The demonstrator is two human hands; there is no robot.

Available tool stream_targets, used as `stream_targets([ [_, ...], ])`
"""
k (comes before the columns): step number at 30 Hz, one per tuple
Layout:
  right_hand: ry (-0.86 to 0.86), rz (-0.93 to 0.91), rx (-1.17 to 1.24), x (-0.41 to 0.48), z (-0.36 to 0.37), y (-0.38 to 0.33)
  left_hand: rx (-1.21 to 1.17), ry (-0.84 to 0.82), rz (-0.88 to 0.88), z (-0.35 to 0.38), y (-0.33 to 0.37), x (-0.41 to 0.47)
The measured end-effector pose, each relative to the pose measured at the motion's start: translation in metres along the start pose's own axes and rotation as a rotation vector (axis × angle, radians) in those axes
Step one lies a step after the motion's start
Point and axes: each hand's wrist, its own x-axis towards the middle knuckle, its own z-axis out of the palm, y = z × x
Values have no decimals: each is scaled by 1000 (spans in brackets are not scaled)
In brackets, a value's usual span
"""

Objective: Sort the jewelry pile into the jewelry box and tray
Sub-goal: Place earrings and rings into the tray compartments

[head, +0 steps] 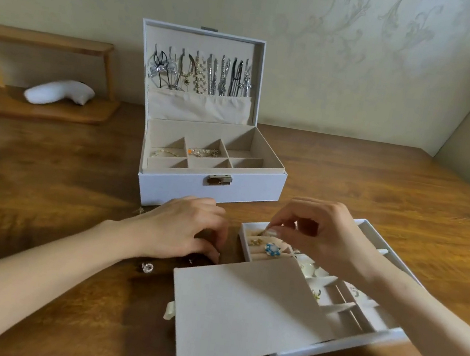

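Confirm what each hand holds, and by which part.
Right hand pinches a small gold piece between thumb and forefinger over the tray; which part is too small to tell. Left hand: cannot tell.

white jewelry box (181, 185) open, tray (339, 346) nearby

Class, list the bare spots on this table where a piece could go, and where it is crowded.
Free: table right of the jewelry box, behind the tray; table left of the box, before the shelf. Crowded: around left hand, loose ring, and right hand pinching a gold piece.
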Motion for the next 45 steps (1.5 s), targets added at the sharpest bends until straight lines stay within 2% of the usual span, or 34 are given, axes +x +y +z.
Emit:
stream_targets([
  [5,-24,63,54,-8,-8,2,17,-38,10,-2,-1,3],
  [11,-95,-45,34,-7,6,-6,50,-28,-16,-9,-15,-1],
  [18,-206,-168,-99,30,40,-29,-141,165,-141,-47,-18,-39],
  [24,-557,-137,-39,51,54,-58,-74,-8,-102,-27,-21,-80],
  [26,-644,-92,40,53,50,-60,-101,-1,-80,-20,-23,-84],
  [28,-675,-17,238,56,41,-59,-107,26,-69,-17,-26,-86],
  [31,-560,44,508,63,24,-46,-94,35,-48,-17,-26,-87],
  [35,-486,50,670,67,16,-31,-67,41,-66,-19,-25,-87],
  [38,-512,53,787,66,14,-29,-201,94,-145,-22,-22,-82],
  [40,-538,72,749,66,14,-32,-351,183,-213,-25,-21,-79],
  [43,-633,78,541,62,25,-45,-586,280,-276,-30,-18,-71],
  [45,-705,59,302,55,38,-53,-760,319,-287,-33,-11,-65],
])
